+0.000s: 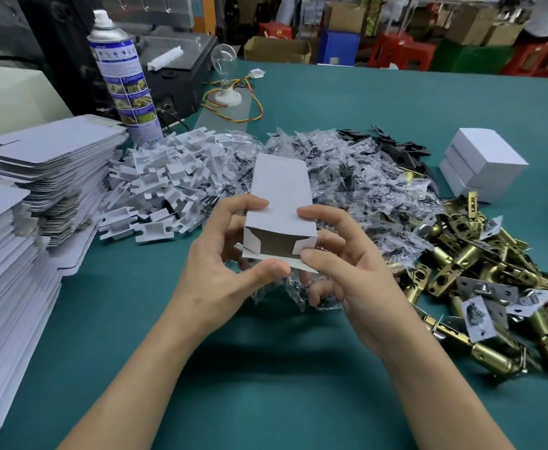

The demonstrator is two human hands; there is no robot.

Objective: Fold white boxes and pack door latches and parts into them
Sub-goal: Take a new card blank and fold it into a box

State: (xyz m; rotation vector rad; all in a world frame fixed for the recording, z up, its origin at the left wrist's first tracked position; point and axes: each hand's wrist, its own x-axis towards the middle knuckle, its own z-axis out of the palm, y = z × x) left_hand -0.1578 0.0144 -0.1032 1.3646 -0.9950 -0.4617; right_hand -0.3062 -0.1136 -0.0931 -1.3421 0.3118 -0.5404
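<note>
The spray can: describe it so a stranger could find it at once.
Start at the green table, then look to its far left, behind the stack of flat white box blanks. The spray can stands upright there, the only tall cylinder, blue-labelled with a white nozzle.

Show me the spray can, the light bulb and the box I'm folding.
spray can point(126, 82), head view, on its printed label.
light bulb point(223, 56), head view, on the glass.
white box point(280, 193), head view, on its top panel.

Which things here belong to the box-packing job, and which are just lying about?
Job: white box held by left hand and right hand, flat box blanks, plastic inserts, bagged parts, brass latches, finished boxes.
Lying about: spray can, light bulb.
</note>
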